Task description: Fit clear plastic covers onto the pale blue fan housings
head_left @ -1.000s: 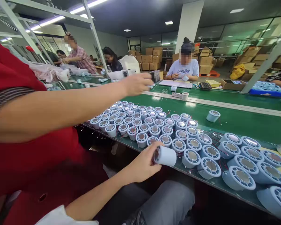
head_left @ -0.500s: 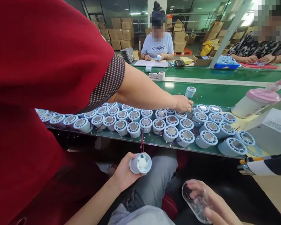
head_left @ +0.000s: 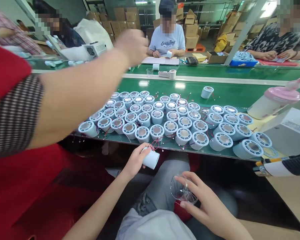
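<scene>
My left hand (head_left: 135,161) is closed around a pale blue cylindrical fan housing (head_left: 151,159), held on its side just below the table's front edge, with red wires at its top. My right hand (head_left: 205,203) holds a clear round plastic grille (head_left: 182,190) over my lap, fingers curled round its rim. Several matching blue housings (head_left: 157,121) stand packed together on the green belt (head_left: 230,95) just beyond my hands. A co-worker's arm in a red sleeve (head_left: 72,90) reaches across the left of the view, its fist raised and blurred above the belt.
One lone housing (head_left: 206,92) lies further back on the belt. A pink-lidded white container (head_left: 275,103) and a grey box (head_left: 287,135) sit at the right. A tape roll (head_left: 172,74) and other seated workers are across the line. Cardboard boxes are stacked behind them.
The co-worker's arm has lifted from the housings and swung up to the left. My left hand turned its housing onto its side and raised it. My right hand moved the clear grille leftward.
</scene>
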### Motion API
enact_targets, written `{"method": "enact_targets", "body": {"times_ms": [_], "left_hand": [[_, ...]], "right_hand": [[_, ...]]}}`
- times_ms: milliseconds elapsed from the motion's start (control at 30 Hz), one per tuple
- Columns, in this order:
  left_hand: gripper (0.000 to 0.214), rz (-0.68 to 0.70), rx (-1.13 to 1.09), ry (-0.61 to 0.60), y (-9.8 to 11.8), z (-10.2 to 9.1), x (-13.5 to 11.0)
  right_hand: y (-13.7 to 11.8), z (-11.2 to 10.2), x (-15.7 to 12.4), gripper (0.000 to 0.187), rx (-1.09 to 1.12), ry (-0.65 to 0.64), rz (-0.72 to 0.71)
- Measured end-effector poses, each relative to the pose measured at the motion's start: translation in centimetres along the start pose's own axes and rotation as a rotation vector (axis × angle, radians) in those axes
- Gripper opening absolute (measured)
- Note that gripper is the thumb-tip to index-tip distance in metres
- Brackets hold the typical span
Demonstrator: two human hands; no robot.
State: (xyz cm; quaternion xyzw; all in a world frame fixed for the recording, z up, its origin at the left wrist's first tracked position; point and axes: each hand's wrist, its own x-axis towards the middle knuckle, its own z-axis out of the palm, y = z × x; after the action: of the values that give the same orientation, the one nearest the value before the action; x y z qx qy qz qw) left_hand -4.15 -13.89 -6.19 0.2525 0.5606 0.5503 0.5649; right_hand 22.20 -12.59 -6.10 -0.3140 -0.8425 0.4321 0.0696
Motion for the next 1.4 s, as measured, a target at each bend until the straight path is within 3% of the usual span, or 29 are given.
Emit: {"method": "enact_targets", "body": {"times_ms": [233, 400, 533, 767, 867, 967, 1033, 1200, 1400], "left_hand": [[0.044, 0.112, 0.076, 0.021, 0.3, 2.4, 3.7], [0.030, 0.103, 0.202, -0.011, 0.6, 1.1, 1.5], [0.035, 0.017, 0.206, -0.031, 0.4, -0.5, -0.4], [0.038, 0.005, 0.234, 0.060, 0.2, -1.0, 0.2], [0.033, 0.059, 0.334, 0.108, 0.1, -1.2, -0.3], [0.036, 0.090, 0.413, 0.124, 0.1, -1.8, -0.7], [0.039, 0.116, 0.459, 0.129, 0.3, -2.3, -0.9], [0.025, 0.253, 0.594, 0.072, 1.6, -3.1, -1.7], [0.028, 0.343, 0.774, 0.018, 1.9, -4.3, -3.8]], "right_hand": [[0.3, 0.5, 0.6, 0.048, 0.068, -0.009, 0.053], [1.5, 0.8, 0.2, 0.047, 0.123, 0.042, 0.078], [2.1, 1.2, 0.2, 0.049, 0.143, 0.076, 0.090], [0.1, 0.7, 3.0, 0.053, 0.206, 0.093, 0.009], [-0.9, 0.0, 6.0, 0.052, 0.448, 0.088, -0.003], [-1.5, -0.4, 9.5, 0.051, 0.893, -0.025, 0.101], [-1.7, -0.4, 11.3, 0.051, 1.064, -0.085, 0.152], [-1.8, -0.3, 12.9, 0.044, 1.216, -0.056, 0.170], [-1.8, -0.5, 13.7, 0.043, 1.260, 0.132, 0.195]]}}
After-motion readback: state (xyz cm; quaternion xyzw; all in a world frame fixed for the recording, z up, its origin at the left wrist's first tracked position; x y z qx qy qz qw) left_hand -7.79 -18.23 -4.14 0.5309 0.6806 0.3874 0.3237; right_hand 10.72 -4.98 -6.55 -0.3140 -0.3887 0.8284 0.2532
